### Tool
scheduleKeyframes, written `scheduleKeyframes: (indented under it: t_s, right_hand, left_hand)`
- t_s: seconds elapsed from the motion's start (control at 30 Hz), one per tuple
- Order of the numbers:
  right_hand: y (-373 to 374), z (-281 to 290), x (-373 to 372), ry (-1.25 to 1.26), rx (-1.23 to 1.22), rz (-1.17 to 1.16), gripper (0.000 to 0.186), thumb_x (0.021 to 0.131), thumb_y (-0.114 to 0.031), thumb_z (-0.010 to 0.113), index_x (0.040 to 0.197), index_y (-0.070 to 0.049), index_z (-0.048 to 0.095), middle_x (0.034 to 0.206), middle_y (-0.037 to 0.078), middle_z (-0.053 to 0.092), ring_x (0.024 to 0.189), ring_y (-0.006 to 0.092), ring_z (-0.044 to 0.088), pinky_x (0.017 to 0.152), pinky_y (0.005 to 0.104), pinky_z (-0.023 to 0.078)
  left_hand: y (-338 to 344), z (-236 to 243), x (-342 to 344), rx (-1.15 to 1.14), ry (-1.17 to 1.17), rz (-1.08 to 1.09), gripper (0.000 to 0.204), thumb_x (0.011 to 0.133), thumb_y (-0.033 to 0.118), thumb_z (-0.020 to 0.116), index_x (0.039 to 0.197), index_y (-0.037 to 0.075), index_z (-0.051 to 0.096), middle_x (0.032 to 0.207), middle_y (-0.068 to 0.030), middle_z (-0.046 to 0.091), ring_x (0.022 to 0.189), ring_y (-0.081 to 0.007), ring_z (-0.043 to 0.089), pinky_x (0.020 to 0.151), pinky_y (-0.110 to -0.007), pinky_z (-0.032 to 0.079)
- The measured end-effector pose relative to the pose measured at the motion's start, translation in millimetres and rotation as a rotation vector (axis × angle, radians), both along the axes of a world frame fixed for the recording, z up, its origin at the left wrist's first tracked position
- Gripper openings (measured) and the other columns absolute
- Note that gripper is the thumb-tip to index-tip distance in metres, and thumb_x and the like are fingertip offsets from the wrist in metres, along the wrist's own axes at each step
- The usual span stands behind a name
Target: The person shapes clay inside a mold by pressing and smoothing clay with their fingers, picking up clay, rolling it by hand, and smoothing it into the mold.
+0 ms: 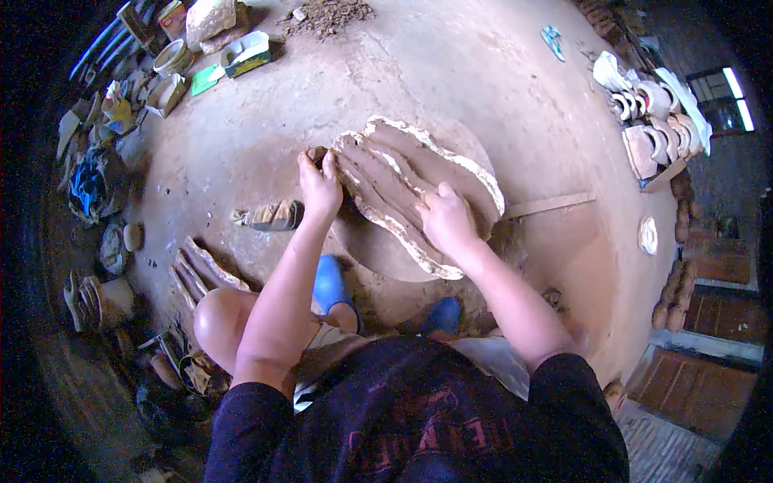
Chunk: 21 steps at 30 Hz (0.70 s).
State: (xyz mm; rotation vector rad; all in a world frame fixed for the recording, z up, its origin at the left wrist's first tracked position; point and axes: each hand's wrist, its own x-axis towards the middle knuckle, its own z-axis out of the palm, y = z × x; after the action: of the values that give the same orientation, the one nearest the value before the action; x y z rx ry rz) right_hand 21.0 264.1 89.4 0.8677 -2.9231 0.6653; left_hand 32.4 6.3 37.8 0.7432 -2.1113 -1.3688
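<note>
In front of me a long mould (471, 165) with a rough whitish rim and grey-brown clay lining its hollows lies on a round board (374, 253). A ridge with a pale edge runs along its middle. My left hand (320, 191) is closed around a dark brown lump (318, 154), probably clay, at the mould's left end, its fingers against the rim. Over the middle ridge, my right hand (448, 219) is closed and presses on the clay with its fingers curled; anything inside them is hidden.
A flat wooden strip (551, 204) lies right of the board. Left of my arm are a cloth-wrapped bundle (274, 216) and another mould piece (201, 270). Tubs and a box (245, 55) stand far left; curved mould pieces (660, 133) are stacked far right. Blue shoes (330, 282) are below.
</note>
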Motion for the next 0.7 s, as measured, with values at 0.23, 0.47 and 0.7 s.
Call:
scheduleKeyframes:
  t_s: [0.23,0.47,0.7]
  right_hand:
    - [9.9,9.0,-7.6,-0.127,-0.024,-0.081,0.02,0.086,-0.022,0.078,0.093,-0.002,0.078,0.091,0.022,0.067,0.087,0.0396,0.069,0.08,0.0473,0.056]
    - [7.7,9.3,14.4,-0.115,-0.03,-0.144,0.02,0.086,-0.021,0.079,0.093,-0.003,0.079,0.093,0.02,0.068,0.086,0.0382,0.069,0.08,0.0469,0.056]
    - [11.6,6.8,23.4,-0.098,-0.048,-0.186,0.019,0.085,-0.021,0.08,0.094,-0.005,0.08,0.089,0.017,0.067,0.085,0.0354,0.069,0.078,0.0447,0.056]
  left_hand:
    - [6.7,8.1,-1.3,0.113,0.018,0.019,0.035,0.1,0.021,0.069,0.118,-0.005,0.055,0.112,-0.0225,0.068,0.105,-0.0328,0.067,0.096,-0.042,0.052]
    - [11.3,-4.7,10.3,0.158,0.021,0.056,0.056,0.096,0.025,0.075,0.132,-0.008,0.048,0.123,-0.0248,0.064,0.115,-0.0342,0.064,0.101,-0.043,0.05]
    - [28.3,-15.8,10.7,0.097,-0.026,0.017,0.072,0.096,0.028,0.074,0.143,-0.013,0.038,0.134,-0.0289,0.057,0.126,-0.0393,0.058,0.111,-0.045,0.044]
